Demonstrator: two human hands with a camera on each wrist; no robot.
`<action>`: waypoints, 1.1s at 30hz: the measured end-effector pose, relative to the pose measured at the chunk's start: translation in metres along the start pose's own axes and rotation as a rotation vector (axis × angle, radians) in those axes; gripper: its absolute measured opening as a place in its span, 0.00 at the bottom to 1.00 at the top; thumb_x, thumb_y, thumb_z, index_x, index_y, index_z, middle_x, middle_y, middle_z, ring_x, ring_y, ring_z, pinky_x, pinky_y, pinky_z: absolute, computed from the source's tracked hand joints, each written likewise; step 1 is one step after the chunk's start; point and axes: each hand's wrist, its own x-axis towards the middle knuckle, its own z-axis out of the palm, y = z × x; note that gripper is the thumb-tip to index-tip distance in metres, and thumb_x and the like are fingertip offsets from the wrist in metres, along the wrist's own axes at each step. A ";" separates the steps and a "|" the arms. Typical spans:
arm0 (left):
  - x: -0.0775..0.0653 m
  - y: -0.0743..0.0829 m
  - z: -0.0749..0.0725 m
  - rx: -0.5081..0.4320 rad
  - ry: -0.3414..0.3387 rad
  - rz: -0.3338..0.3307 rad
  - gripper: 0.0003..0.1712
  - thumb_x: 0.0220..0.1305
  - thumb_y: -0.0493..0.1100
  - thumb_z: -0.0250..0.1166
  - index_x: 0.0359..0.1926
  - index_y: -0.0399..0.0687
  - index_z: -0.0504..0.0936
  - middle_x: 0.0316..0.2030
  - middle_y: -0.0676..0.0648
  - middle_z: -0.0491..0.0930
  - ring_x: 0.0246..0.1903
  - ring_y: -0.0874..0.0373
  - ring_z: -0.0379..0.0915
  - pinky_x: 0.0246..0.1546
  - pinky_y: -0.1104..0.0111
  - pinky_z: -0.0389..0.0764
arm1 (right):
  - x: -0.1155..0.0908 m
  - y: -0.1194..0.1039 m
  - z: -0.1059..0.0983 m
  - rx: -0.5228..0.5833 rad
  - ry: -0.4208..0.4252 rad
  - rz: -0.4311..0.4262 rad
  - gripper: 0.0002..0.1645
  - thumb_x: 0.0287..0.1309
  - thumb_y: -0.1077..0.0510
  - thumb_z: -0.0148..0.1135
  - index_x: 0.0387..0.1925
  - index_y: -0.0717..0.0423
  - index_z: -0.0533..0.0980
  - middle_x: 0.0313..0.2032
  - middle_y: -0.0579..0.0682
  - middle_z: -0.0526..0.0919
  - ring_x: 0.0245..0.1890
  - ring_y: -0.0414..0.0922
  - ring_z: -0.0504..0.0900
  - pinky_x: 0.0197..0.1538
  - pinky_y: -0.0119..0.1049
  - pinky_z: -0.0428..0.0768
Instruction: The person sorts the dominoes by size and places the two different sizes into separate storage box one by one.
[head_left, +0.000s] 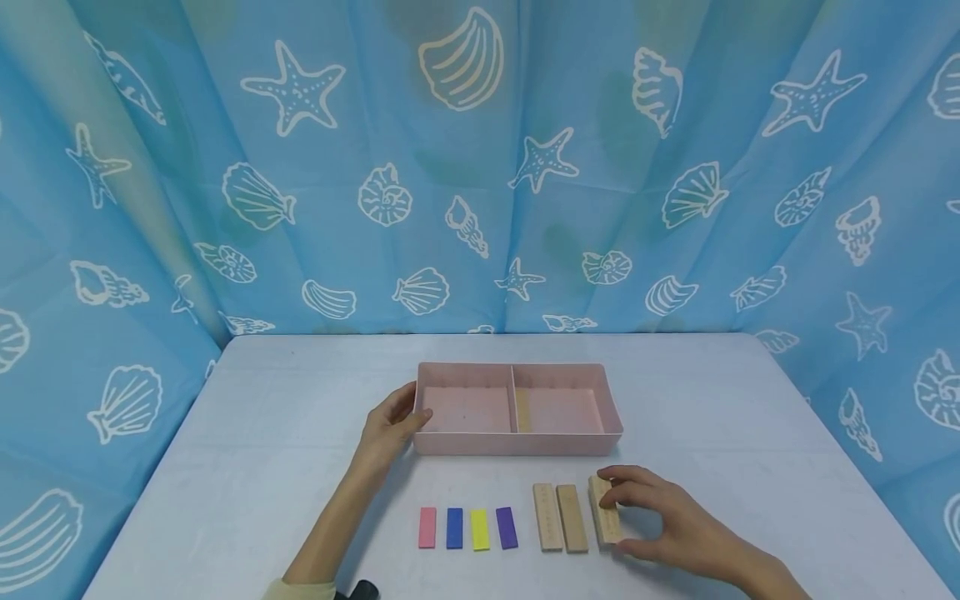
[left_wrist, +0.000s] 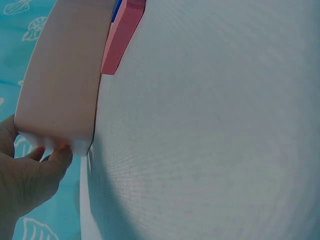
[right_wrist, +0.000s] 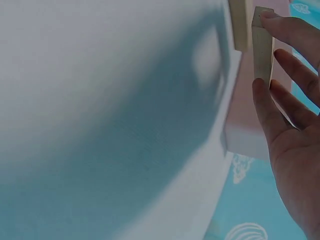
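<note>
A pink two-compartment box [head_left: 517,444] stands mid-table. My left hand [head_left: 388,429] holds its left end, thumb over the rim; the left wrist view shows fingers against the end of the box [left_wrist: 62,75]. My right hand [head_left: 667,521] pinches a wooden block [head_left: 604,518] by its two ends, thumb at the near one. In the right wrist view this block [right_wrist: 262,55] appears between thumb and fingertips. To its left lie two more wooden blocks, one pale [head_left: 548,517] and one browner [head_left: 572,518].
A pink block [head_left: 427,527], a blue block [head_left: 454,528], a yellow block [head_left: 480,529] and a purple block [head_left: 507,527] form a row before the box. A tan strip [head_left: 523,411] lies along the divider, in the right compartment. A shell-patterned curtain [head_left: 480,208] surrounds the white table [head_left: 300,375].
</note>
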 end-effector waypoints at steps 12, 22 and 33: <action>0.000 0.000 -0.001 0.001 0.000 -0.003 0.35 0.68 0.41 0.64 0.72 0.39 0.63 0.71 0.39 0.63 0.71 0.44 0.57 0.68 0.56 0.64 | 0.009 -0.014 -0.030 -0.062 0.049 0.010 0.23 0.49 0.48 0.77 0.49 0.34 0.79 0.62 0.46 0.75 0.60 0.48 0.75 0.56 0.31 0.78; -0.001 0.001 -0.001 -0.012 0.000 0.003 0.35 0.68 0.41 0.64 0.72 0.39 0.64 0.70 0.38 0.63 0.70 0.43 0.57 0.68 0.56 0.63 | 0.024 -0.020 -0.055 -0.104 0.084 -0.043 0.26 0.45 0.52 0.80 0.48 0.35 0.79 0.62 0.44 0.74 0.60 0.46 0.75 0.55 0.31 0.79; -0.001 0.001 -0.001 -0.011 0.004 0.004 0.35 0.67 0.40 0.65 0.71 0.39 0.64 0.70 0.38 0.64 0.70 0.44 0.57 0.68 0.56 0.63 | 0.048 -0.014 -0.067 -0.139 0.088 -0.086 0.29 0.43 0.58 0.81 0.49 0.38 0.80 0.62 0.46 0.74 0.60 0.50 0.75 0.54 0.41 0.81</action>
